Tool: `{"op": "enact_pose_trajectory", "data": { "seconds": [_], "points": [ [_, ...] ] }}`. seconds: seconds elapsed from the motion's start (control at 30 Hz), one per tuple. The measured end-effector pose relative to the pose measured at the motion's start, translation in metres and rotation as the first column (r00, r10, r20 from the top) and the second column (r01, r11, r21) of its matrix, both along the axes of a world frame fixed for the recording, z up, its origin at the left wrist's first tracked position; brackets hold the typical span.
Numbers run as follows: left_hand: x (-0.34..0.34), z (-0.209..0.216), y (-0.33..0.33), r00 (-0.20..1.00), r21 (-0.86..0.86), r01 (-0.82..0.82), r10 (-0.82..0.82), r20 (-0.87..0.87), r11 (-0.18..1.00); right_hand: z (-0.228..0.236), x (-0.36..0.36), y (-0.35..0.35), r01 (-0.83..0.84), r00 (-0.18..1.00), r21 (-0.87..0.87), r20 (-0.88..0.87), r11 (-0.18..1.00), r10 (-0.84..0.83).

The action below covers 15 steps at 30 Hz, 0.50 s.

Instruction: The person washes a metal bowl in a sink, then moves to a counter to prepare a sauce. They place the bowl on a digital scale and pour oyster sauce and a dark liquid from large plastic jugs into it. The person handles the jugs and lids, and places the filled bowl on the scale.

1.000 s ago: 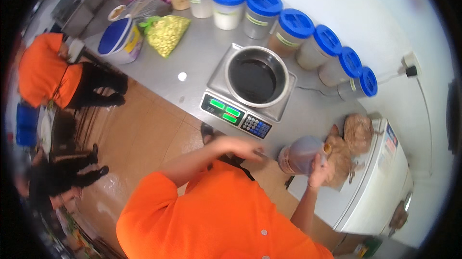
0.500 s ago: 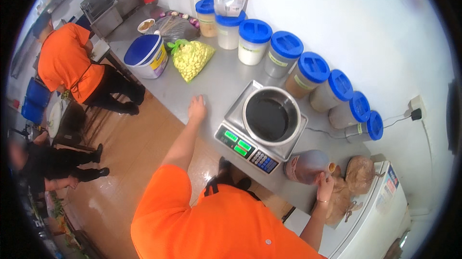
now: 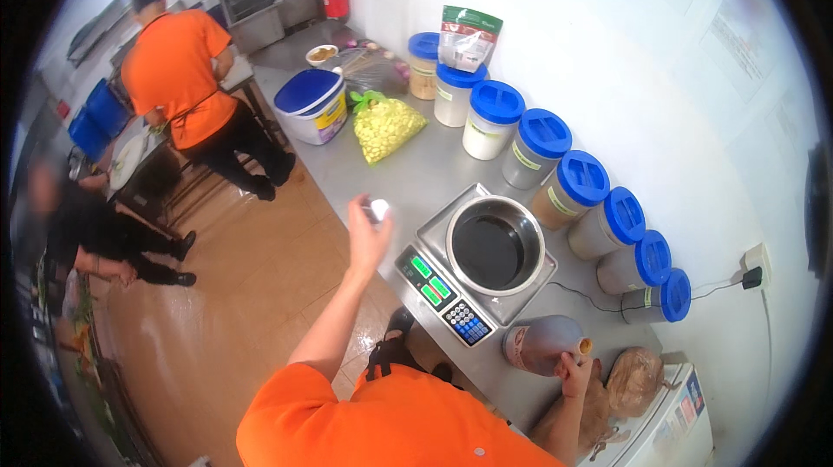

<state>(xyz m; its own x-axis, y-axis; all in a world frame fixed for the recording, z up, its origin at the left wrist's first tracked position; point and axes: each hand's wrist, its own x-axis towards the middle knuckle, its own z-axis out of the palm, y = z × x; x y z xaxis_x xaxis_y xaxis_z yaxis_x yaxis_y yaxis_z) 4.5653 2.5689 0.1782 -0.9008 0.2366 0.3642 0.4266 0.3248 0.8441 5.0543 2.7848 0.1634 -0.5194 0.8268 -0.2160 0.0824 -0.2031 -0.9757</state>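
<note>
Raised over the edge of the steel table, my left hand (image 3: 370,237) has its fingers closed around a small white cap (image 3: 379,209). At the right, my right hand (image 3: 573,376) grips the handle of a large plastic jug (image 3: 540,345) near its uncapped mouth. The jug is tilted, with its mouth toward the right; brownish-red liquid seems to be inside. Between my hands stands a digital scale (image 3: 419,297) with lit green displays. A round steel pot (image 3: 454,241) of dark liquid rests on its pan.
Blue-lidded canisters (image 3: 544,133) line the wall. A bag of peeled garlic (image 3: 386,128) and a blue-lidded tub (image 3: 311,109) stand farther left. Brown wrapped bundles (image 3: 633,380) lie beside the jug, by a white appliance (image 3: 685,419). Two other people (image 3: 178,76) are at the left.
My left hand has lifted off the table edge and now shows a white cap. My right hand stays on the jug. The whole view has shifted.
</note>
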Motion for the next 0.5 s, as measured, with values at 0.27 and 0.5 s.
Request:
{"op": "enact_pose_trajectory", "data": {
  "seconds": [0.27,0.5],
  "points": [
    [0.251,0.090,0.058,0.656,-0.034,0.737,-0.727,-0.204,0.675,-0.029,0.028,0.022,-0.203,0.975,0.055,-0.078,0.978,0.207],
    [0.372,0.104,0.088,0.501,-0.232,0.833,-0.863,-0.071,0.502,-0.020,0.072,0.010,-0.343,0.939,0.176,0.022,0.923,0.344]
  ]
}}
